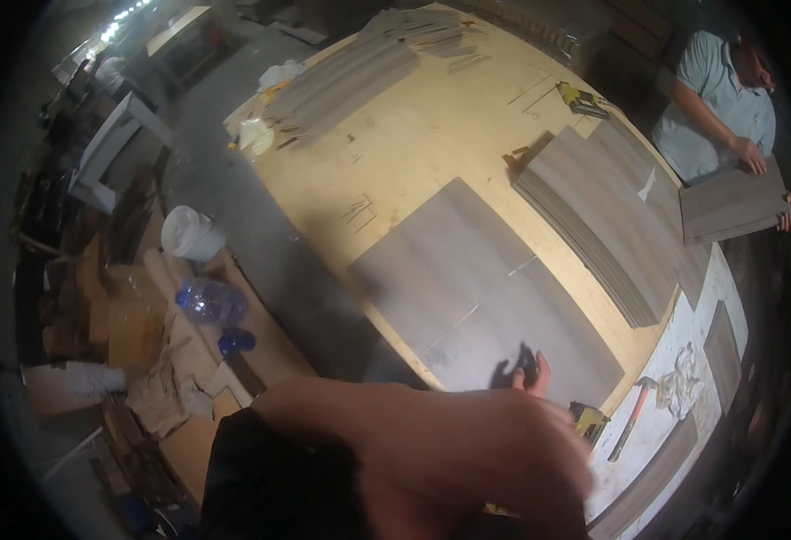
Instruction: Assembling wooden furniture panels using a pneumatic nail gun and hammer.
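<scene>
My left arm crosses the lower middle of the head view toward the right. At its blurred far end my left hand (553,450) shows no clear fingers. Beyond it, spread fingers of what seems to be my right hand (536,373) stand over a grey-brown wood-grain panel (467,261), with a dark shadow beside them. They appear to hold nothing; the arm hides the rest of that hand. The panel, with short pale marks across it, lies at the table's near edge. Close to the fingers lies a yellow-green staple or nail gun (586,419), partly covered by my arm.
A stack of similar panels (593,216) lies across the yellowish worktable (314,193). A second gun (582,100) rests behind it. At right, another person (715,108) holds a panel (737,202); a red-handled hammer (631,418) lies nearby. A white bucket (191,232) and plastic bottle (213,301) stand left.
</scene>
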`<state>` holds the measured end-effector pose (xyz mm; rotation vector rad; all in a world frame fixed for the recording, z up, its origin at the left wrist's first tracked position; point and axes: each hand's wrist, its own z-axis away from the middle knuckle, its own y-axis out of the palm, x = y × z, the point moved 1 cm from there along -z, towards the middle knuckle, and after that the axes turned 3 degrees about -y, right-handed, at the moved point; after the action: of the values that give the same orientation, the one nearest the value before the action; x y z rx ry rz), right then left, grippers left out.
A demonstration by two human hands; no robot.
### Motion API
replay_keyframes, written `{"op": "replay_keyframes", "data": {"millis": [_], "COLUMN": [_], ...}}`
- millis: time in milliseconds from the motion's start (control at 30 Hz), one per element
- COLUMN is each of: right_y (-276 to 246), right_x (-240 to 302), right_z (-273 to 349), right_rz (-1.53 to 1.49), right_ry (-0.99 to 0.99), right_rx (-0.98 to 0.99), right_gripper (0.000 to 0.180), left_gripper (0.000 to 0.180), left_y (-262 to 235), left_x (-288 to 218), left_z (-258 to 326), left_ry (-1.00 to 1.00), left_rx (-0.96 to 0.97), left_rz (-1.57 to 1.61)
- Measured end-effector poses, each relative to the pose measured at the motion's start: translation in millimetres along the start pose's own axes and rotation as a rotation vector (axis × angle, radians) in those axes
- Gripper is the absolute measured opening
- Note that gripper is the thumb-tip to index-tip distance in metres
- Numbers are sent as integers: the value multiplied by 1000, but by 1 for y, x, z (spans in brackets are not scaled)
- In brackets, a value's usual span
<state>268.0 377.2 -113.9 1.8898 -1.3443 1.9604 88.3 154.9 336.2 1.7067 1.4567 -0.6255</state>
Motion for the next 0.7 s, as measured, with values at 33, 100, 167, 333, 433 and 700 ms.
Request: {"op": "replay_keyframes", "data": {"millis": [33, 100, 167, 333, 433, 700], "right_y": [11, 25, 34, 68, 87, 166], "right_x": [2, 49, 60, 57, 60, 60], "right_z": [-11, -33, -32, -16, -9, -18], "right_rz": [-53, 55, 79, 287, 464, 720], "right_ry": [-4, -25, 18, -26, -59, 272], "right_rx": [33, 110, 89, 88, -2, -212], "right_gripper": [56, 54, 55, 58, 59, 61], "left_gripper": [52, 55, 62, 38, 34, 56], "left_y": [-10, -46, -91, -222, -296, -516], "left_x": [5, 42, 57, 133, 143, 49], "left_z": [8, 48, 94, 182, 249, 410], "left_ry": [1, 248, 107, -620, -809, -989], "left_rx": [18, -261, -504, -937, -1056, -1527], "left_rz": [14, 128, -115, -493, -896, -1482]}}
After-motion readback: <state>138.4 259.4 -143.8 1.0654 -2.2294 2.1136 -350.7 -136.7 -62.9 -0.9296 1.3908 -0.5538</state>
